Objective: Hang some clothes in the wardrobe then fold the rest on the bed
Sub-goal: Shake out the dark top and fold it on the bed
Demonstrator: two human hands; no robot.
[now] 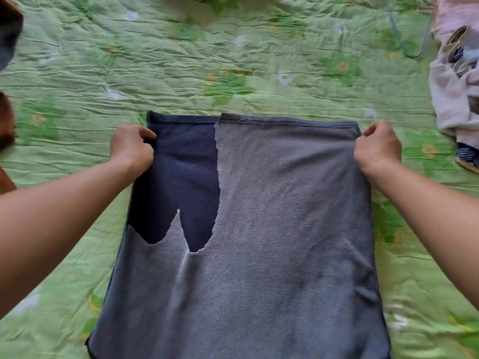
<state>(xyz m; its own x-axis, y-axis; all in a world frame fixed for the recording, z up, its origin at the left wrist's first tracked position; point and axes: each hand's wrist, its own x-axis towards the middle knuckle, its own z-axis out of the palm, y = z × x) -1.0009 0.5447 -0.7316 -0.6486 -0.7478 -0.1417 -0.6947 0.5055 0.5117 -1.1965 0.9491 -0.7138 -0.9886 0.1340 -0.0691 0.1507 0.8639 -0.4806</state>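
A dark blue garment, turned inside out so its grey fleecy lining shows, lies spread flat on the bed and runs off the lower edge of the view. A torn or cut gap on its left half shows the navy layer beneath. My left hand pinches the garment's left edge near the far hem. My right hand pinches the right edge at the same height. Both arms reach in from the lower corners.
The bed carries a wrinkled green floral sheet. A pile of pale pink and white clothes lies at the right edge, with a thin wire hanger beside it. Dark and brown items sit at the left edge.
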